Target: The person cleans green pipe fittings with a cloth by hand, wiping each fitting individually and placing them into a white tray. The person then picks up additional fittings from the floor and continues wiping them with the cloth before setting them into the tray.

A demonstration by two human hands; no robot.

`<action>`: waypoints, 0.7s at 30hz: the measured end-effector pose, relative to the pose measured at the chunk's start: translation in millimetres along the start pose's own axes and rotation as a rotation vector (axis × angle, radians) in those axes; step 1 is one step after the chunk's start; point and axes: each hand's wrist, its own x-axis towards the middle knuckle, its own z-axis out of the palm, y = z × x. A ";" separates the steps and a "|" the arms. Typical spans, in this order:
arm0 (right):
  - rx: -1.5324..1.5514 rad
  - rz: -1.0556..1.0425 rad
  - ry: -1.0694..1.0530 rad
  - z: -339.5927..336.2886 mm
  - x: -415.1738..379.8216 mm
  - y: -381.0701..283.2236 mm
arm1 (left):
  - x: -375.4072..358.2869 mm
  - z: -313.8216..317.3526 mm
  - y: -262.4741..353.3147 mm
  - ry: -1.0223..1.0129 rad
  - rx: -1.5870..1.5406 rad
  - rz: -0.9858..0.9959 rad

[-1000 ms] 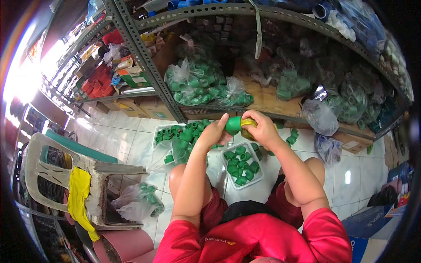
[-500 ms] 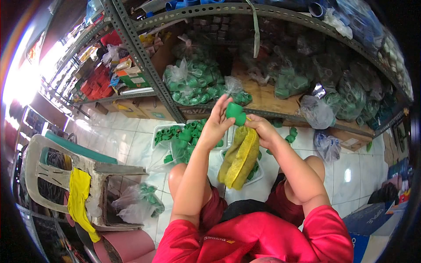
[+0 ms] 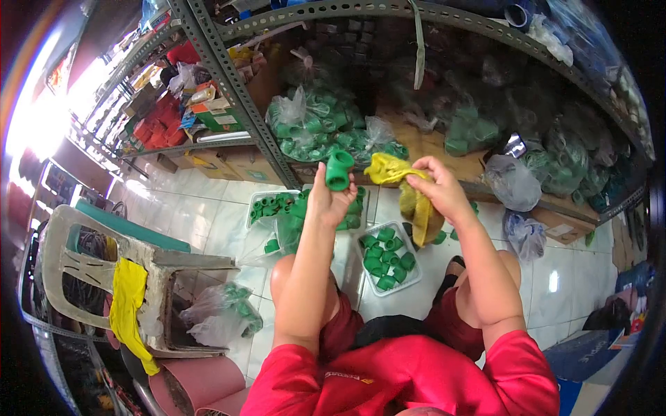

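My left hand (image 3: pixel 329 202) is closed around a green pipe tee (image 3: pixel 338 170), its open ends showing above the fingers. To its right, my right hand (image 3: pixel 440 188) pinches a yellow cloth (image 3: pixel 420 213) that looks dirty. One end of the cloth points left toward the tee without touching it, and the rest hangs down. Below and between the hands sits a clear plastic tray (image 3: pixel 397 290) holding several green pipe fittings (image 3: pixel 388 260). Behind my left forearm, another tray (image 3: pixel 272 193) holds more green fittings, partly covered by a plastic bag (image 3: pixel 257 251).
A metal shelf post (image 3: pixel 239 90) and bags of green fittings (image 3: pixel 316 121) stand ahead. On the left is a worn plastic chair (image 3: pixel 163 277) with a yellow cloth (image 3: pixel 130 298) over it. A bag of fittings (image 3: pixel 225 308) lies on the tiled floor (image 3: pixel 553 305).
The cloth has come away from the fitting and swung right with my right hand, uncovering the near tray. My left hand has moved slightly left and down, turning the tee upright.
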 end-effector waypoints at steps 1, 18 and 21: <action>-0.025 -0.031 0.020 -3.5 0.1 -3.3 | -0.3 -0.6 -3.1 0.027 -0.013 -0.011; -0.498 -0.374 -0.046 22.0 -10.2 -1.2 | -17.6 27.5 -22.2 -0.036 0.205 -0.259; -0.515 -0.391 -0.011 20.2 -4.9 15.0 | -13.1 14.3 -19.5 -0.103 0.293 -0.286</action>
